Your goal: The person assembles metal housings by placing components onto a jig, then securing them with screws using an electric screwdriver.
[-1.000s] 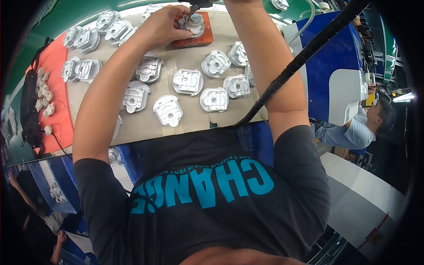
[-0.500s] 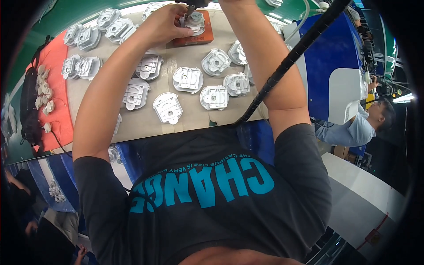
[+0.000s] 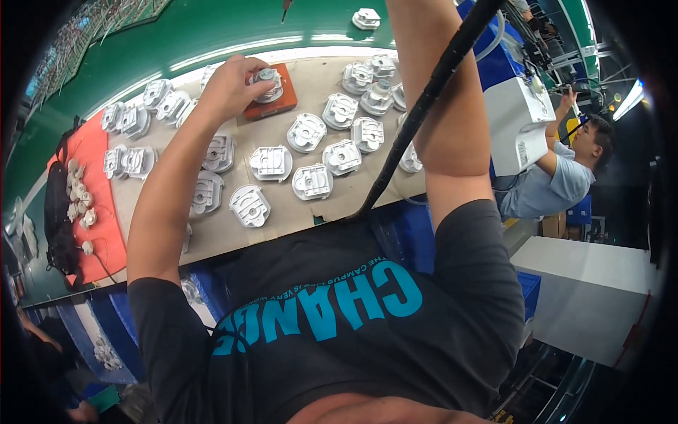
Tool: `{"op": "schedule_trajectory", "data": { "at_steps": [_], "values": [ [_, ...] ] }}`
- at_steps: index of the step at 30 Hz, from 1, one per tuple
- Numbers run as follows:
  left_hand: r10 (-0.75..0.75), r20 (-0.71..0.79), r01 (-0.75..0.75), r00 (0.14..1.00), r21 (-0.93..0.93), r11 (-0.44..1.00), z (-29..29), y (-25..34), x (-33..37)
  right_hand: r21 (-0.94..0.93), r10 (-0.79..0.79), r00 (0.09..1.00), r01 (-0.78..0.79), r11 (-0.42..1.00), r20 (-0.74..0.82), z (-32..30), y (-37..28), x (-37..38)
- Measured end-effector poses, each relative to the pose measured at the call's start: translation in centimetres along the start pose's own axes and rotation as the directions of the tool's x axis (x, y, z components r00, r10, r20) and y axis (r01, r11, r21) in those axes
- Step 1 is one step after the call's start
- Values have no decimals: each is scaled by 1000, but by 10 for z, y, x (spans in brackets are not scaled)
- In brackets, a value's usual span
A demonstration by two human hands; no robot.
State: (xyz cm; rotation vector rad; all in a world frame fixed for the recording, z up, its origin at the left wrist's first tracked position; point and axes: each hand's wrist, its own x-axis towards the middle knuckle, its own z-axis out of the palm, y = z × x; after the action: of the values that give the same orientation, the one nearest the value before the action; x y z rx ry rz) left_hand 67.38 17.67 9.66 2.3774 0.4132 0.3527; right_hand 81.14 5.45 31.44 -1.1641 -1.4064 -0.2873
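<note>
My left hand (image 3: pixel 236 86) reaches to the far side of the table, thumb and fingers gripping the edge of a round white plastic housing (image 3: pixel 265 86). That housing sits on an orange-red block (image 3: pixel 282 103). My right forearm (image 3: pixel 441 85) stretches up past the top edge of the picture, so the right hand itself is out of sight. Beyond the block, the thin tip of a driver-like tool (image 3: pixel 285 10) hangs at the top edge. To the right of the block stand several similar white housings (image 3: pixel 340 111), and more lie nearer me, such as one (image 3: pixel 249 205) close to the front edge.
A red mat (image 3: pixel 99 233) with small white parts (image 3: pixel 79 194) and a black bag (image 3: pixel 62 212) lies at the left. A black sleeved cable (image 3: pixel 424 106) crosses in front of my right arm. At the right, a person in light blue (image 3: pixel 554 180) works near a white machine (image 3: pixel 515 120).
My view has shifted, showing more of the green surface beyond. The tool is off the housing. My right hand has left the picture, while the left keeps its grip on the housing.
</note>
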Motion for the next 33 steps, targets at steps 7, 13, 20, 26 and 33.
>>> {"op": "schedule_trajectory", "data": {
  "at_steps": [7,13,20,26,33],
  "values": [
    [-15,-16,14,1000,-23,1000,0,0,1,-369,-85,974,3,929,-208,-18,41,-117],
    [14,-104,-26,994,-107,994,-9,11,-5,-463,650,744,-637,617,-156,-32,143,-171],
    [-3,-206,-46,979,-233,971,-60,29,-56,-705,888,381,-703,98,-257,-51,281,-146],
    [-121,-463,-59,878,-355,933,-129,-3,-176,-672,892,374,-732,116,-253,-52,323,-159],
    [-363,-879,100,308,-349,932,-163,-35,-390,-857,838,535,-478,193,-109,-127,393,-153]
  ]
}}
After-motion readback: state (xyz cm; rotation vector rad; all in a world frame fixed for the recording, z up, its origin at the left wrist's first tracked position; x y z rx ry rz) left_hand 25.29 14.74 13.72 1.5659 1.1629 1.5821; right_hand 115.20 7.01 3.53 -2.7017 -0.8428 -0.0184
